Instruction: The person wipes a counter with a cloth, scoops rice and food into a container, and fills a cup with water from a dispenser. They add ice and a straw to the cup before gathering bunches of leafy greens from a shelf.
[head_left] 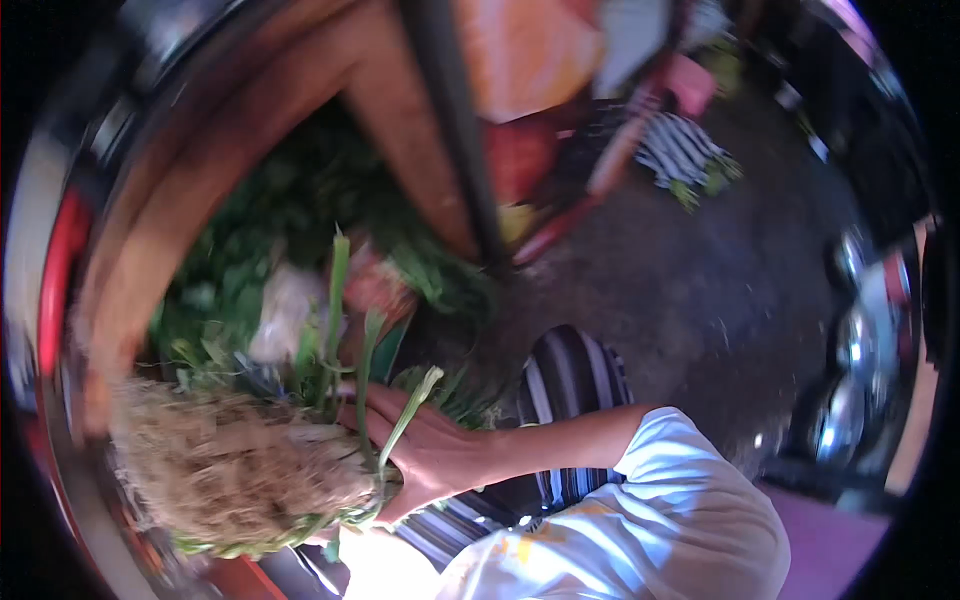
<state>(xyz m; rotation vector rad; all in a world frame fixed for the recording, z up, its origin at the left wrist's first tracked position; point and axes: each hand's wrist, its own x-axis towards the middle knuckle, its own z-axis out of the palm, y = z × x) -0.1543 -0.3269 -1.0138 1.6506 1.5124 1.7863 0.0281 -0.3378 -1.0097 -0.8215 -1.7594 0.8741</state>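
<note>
A thick bundle of green-stalked vegetables [240, 465] fills the lower left, its mass of tan, stringy roots facing me. Several cut green stalks [338, 300] stick up beside the roots. My right hand [435, 455] reaches in from the right and wraps around the bundle's right end, thumb low and fingers partly behind the stalks. Below the bundle, a glaringly lit white patch [385, 568] lies where my left arm would be. My left hand is largely hidden under the bundle, so its fingers cannot be made out.
Dark leafy greens [240, 220] lie beyond the bundle, beside a blurred wooden frame [190, 190] and a dark post [455, 120]. A striped cloth-like item [680, 150] rests on the dark floor [690, 270]. Shiny metal vessels [845, 400] stand at the right.
</note>
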